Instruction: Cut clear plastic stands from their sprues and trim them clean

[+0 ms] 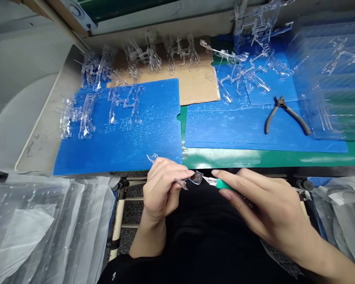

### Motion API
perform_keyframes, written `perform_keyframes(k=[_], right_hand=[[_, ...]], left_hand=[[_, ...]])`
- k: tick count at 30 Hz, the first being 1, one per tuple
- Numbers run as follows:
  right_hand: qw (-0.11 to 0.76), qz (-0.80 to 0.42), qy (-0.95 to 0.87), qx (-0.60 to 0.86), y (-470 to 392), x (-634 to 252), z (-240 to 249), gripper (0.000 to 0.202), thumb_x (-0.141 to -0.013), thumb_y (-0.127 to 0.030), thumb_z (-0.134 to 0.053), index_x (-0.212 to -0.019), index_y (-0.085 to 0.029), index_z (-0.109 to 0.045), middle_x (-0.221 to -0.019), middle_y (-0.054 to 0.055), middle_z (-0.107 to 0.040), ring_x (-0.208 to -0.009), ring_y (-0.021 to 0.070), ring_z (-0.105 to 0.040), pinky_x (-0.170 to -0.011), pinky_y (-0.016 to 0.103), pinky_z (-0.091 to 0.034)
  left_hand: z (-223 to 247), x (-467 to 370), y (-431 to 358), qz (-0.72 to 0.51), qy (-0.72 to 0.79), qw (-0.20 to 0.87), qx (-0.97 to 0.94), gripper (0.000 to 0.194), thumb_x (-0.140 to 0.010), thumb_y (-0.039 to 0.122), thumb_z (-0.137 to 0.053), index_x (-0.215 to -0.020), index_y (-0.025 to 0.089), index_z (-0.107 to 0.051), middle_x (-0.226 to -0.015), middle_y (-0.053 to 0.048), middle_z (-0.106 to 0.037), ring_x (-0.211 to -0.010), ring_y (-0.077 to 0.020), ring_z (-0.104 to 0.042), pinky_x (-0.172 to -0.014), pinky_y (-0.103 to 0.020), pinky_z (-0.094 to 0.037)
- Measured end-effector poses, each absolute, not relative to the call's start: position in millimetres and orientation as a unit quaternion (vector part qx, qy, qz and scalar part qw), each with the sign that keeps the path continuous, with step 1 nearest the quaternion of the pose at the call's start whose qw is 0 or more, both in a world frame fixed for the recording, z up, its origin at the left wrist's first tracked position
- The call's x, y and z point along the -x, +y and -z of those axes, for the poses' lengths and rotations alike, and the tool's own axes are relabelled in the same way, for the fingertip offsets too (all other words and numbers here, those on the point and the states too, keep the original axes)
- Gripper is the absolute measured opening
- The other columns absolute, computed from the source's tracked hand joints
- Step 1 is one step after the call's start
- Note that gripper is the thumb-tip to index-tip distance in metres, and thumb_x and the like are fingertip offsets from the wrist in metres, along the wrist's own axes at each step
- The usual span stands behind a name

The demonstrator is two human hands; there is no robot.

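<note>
Just off the bench's front edge, my left hand [162,189] is closed around a clear plastic part [197,177], whose ends stick out past the fingers on both sides. My right hand [257,197] grips a green-handled knife [221,184] between thumb and fingers. The knife's thin blade points left and is at the right end of the clear part; whether it touches cannot be told. Part of the knife handle is hidden in my right hand.
Several clear plastic parts [177,51] lie on cardboard [198,85] and on a blue sheet [148,138]. Black-handled cutters [296,116] rest on the right blue sheet [225,130], beside a clear tray [325,106]. Bagged items [47,236] stand at lower left.
</note>
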State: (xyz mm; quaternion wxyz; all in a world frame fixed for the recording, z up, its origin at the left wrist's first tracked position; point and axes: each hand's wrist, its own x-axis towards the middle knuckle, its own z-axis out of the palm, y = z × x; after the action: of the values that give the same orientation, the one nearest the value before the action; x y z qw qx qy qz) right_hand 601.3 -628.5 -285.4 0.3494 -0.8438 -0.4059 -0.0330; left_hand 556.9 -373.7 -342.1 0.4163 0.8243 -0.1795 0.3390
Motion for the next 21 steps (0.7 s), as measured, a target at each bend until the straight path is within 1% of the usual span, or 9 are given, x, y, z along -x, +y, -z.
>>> perform_keyframes(k=[6, 10, 13, 18, 21], right_hand=[[0.337, 0.016, -0.412, 0.846, -628.8, -600.8, 287.9, 0.032, -0.113, -0.021, -0.065, -0.144, -0.018, -0.069, -0.082, -0.002, -0.060, -0.061, 0.0117, -0.053, -0.057, 0.032, -0.036], [0.335, 0.007, -0.413, 0.847, -628.4, -602.1, 289.1, 0.031, -0.114, -0.022, -0.063, -0.145, -0.018, -0.069, -0.082, -0.001, -0.060, -0.062, 0.0124, -0.053, -0.058, 0.032, -0.035], [0.339, 0.006, -0.407, 0.848, -628.0, -604.6, 290.6, 0.032, -0.114, -0.022, -0.063, -0.145, -0.019, -0.069, -0.082, -0.002, -0.059, -0.062, 0.0123, -0.053, -0.057, 0.031, -0.035], [0.348, 0.004, -0.401, 0.847, -626.4, -607.6, 292.0, 0.032, -0.113, -0.022, -0.064, -0.145, -0.019, -0.069, -0.085, -0.001, -0.063, -0.064, 0.0117, -0.055, -0.059, 0.030, -0.039], [0.349, -0.001, -0.390, 0.852, -623.3, -611.9, 295.7, 0.030, -0.114, -0.024, -0.064, -0.142, -0.021, -0.072, -0.086, 0.000, -0.066, -0.064, 0.0124, -0.059, -0.059, 0.030, -0.041]], left_hand=[[340.6, -557.2, -374.2, -0.342, -0.177, 0.422, -0.821, 0.017, -0.112, 0.025, -0.058, -0.114, 0.021, -0.074, -0.088, -0.007, -0.079, -0.074, -0.0210, -0.073, -0.074, -0.039, -0.049], [341.7, -558.2, -373.6, -0.338, -0.174, 0.419, -0.825, 0.018, -0.113, 0.026, -0.057, -0.116, 0.023, -0.075, -0.089, -0.006, -0.080, -0.075, -0.0213, -0.072, -0.074, -0.039, -0.050], [343.1, -559.1, -373.3, -0.339, -0.176, 0.414, -0.826, 0.020, -0.114, 0.027, -0.056, -0.117, 0.022, -0.075, -0.089, -0.006, -0.080, -0.075, -0.0210, -0.072, -0.073, -0.039, -0.050], [346.8, -561.3, -372.0, -0.337, -0.178, 0.408, -0.830, 0.019, -0.114, 0.026, -0.056, -0.116, 0.021, -0.075, -0.089, -0.007, -0.080, -0.076, -0.0206, -0.071, -0.074, -0.038, -0.049], [349.5, -562.5, -371.9, -0.339, -0.171, 0.397, -0.836, 0.020, -0.114, 0.029, -0.056, -0.114, 0.022, -0.075, -0.089, -0.007, -0.080, -0.076, -0.0208, -0.072, -0.074, -0.038, -0.049]])
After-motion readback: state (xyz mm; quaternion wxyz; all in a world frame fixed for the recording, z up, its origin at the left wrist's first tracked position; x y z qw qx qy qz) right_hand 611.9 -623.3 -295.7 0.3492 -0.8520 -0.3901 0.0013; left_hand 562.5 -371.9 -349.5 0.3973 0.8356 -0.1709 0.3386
